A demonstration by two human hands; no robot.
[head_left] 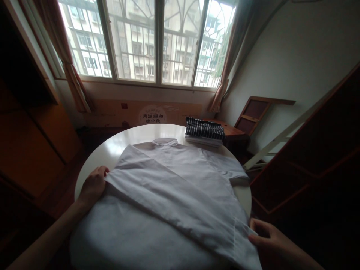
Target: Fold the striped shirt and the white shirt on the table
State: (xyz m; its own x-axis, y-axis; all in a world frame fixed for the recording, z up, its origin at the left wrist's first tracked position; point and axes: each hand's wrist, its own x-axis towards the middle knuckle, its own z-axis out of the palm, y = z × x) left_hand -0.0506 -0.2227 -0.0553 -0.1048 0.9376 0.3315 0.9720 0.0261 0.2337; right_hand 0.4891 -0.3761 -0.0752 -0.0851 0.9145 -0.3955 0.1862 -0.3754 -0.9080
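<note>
A white shirt [168, 187] lies spread over a round white table [135, 137], collar toward the window, with one side folded diagonally across its body. My left hand [92, 185] is closed on the folded edge at the shirt's left side. My right hand [270, 240] pinches the shirt's hem at the near right edge of the table.
A stack of folded clothes, a dark striped one [204, 129] on top, sits at the table's far right. Behind it stand a wooden side table [236, 132] and a leaning wooden frame [257, 112]. Dark wooden furniture flanks both sides; a large window [152, 41] is ahead.
</note>
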